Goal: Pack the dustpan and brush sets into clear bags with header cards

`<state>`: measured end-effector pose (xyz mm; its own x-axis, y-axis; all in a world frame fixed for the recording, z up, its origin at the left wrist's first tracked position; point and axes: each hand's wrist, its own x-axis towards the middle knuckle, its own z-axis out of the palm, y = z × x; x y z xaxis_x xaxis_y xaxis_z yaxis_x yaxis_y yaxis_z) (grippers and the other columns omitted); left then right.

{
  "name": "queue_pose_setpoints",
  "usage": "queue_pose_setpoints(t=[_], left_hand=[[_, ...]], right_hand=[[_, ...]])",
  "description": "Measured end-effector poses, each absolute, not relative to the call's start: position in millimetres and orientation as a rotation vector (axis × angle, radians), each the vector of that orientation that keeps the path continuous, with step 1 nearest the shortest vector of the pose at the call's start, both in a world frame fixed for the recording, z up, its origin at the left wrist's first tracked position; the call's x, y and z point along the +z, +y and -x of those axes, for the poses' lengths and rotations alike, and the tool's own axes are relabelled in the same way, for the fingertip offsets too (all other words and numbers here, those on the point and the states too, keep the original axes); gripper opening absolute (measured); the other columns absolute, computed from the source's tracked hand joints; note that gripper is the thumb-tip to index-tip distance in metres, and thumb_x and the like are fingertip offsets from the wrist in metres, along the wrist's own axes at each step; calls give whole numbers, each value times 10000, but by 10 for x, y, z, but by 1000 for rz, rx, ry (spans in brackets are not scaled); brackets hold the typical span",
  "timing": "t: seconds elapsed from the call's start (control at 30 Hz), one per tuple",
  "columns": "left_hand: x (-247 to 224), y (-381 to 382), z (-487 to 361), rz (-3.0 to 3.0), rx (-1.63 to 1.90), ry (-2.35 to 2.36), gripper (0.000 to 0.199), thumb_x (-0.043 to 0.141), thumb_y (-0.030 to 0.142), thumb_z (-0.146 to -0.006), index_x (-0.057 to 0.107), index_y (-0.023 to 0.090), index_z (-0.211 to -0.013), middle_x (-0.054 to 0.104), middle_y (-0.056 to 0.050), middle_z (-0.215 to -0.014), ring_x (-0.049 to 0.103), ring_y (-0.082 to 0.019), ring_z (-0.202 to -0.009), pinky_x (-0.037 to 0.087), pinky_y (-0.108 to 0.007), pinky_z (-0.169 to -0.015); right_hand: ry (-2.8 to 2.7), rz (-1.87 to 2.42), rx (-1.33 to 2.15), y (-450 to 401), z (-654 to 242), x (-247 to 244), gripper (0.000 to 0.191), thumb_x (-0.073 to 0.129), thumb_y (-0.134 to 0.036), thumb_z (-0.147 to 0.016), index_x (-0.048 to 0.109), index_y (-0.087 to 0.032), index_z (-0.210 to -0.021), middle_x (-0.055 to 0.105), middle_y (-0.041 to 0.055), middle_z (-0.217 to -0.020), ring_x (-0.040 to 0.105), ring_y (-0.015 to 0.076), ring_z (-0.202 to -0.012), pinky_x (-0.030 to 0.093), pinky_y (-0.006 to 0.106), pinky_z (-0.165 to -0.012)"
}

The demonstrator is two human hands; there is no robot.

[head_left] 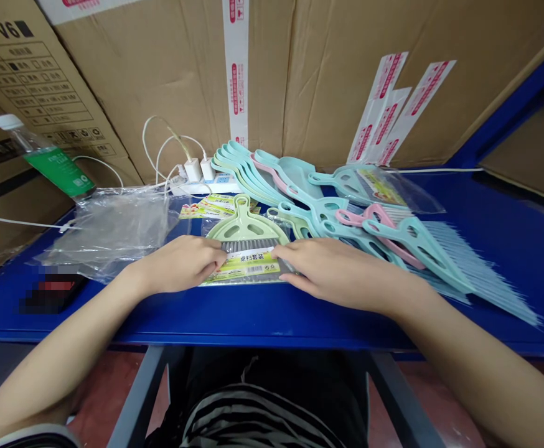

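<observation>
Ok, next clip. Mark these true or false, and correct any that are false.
1. The left hand and right hand both rest on the pale green dustpan set. True.
2. The left hand grips a water bottle. False: the bottle sits off to the left, untouched.
3. Two white chargers are plugged into a power strip. True.
4. The dustpans piled at the right are all pink. False: most are pale blue.

The brush (246, 231) is pale green with grey bristles, and its label (248, 269) is yellow and green. The table (272, 322) is deep blue. The dustpans (290, 177) are light blue, some pink. The tape (236, 68) on the boxes (136, 74) is white with red marks. The shirt (248, 418) has black and grey stripes.
</observation>
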<state>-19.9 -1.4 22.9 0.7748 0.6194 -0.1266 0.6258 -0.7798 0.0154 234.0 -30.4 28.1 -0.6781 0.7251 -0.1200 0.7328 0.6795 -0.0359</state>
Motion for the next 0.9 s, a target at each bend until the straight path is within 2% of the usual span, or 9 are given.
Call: queue_pose_setpoints(t=[0.63,0.9], left_hand=[[218,-20,199,-2954,-194,1026,267,379,159,-922,473,203,-677,550,1,-711,513,-130,-598,343,-282,-553],[225,-28,192,-2956,-212,1041,261,380,163,-931,472,206,-691,547,-1,-717,502,-135,-592,326,-289,-544]], right_hand=[[2886,-1186,-64,-312,-2368,233,211,554,-203,-929,639,-135,-1111,726,112,-964,675,243,-836,461,323,-688],[2835,-1193,-68,-338,-2350,241,244,562,-196,-933,644,-121,-1151,725,128,-1047,685,274,-925,499,356,-754]])
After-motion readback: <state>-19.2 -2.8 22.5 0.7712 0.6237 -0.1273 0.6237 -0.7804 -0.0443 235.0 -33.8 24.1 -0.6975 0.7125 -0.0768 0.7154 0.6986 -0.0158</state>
